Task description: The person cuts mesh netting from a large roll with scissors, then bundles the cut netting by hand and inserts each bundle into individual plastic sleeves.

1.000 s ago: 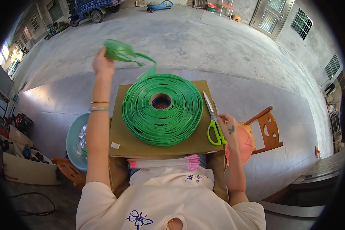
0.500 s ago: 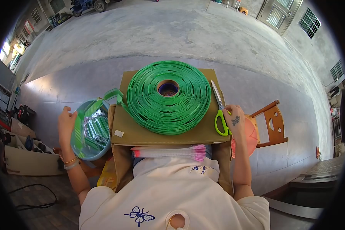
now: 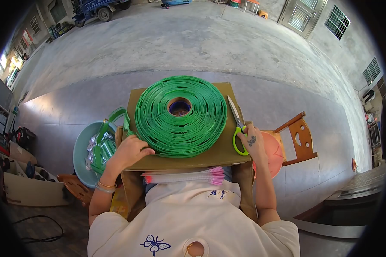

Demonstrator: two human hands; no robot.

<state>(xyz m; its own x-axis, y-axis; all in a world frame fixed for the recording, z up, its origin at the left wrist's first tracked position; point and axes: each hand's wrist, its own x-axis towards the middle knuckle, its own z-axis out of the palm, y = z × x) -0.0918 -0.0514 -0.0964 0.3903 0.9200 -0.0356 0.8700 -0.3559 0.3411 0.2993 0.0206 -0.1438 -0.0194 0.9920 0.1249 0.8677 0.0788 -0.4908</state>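
A large roll of green strap (image 3: 201,124) lies flat on a brown box (image 3: 180,162). My left hand (image 3: 131,152) is at the box's left front corner, beside the roll, where the strap's loose end curves; its fingertips are partly hidden. My right hand (image 3: 252,139) is closed near the handles of scissors (image 3: 237,136), which lie at the box's right edge with blades pointing away. The strap's loose end (image 3: 117,113) loops from the roll into a blue-green basin (image 3: 82,150) at the left, which holds silvery and green pieces.
A bundle of thin strips with pink ends (image 3: 184,176) rests between the box and my body. A pink basin (image 3: 273,155) sits on a wooden chair (image 3: 302,139) at the right. Another wooden chair (image 3: 75,186) is below the left basin.
My left hand has moved right, from the basin to the box's left front corner. The strap between roll and basin has shifted. My right hand stays by the scissors, and the view has shifted slightly.
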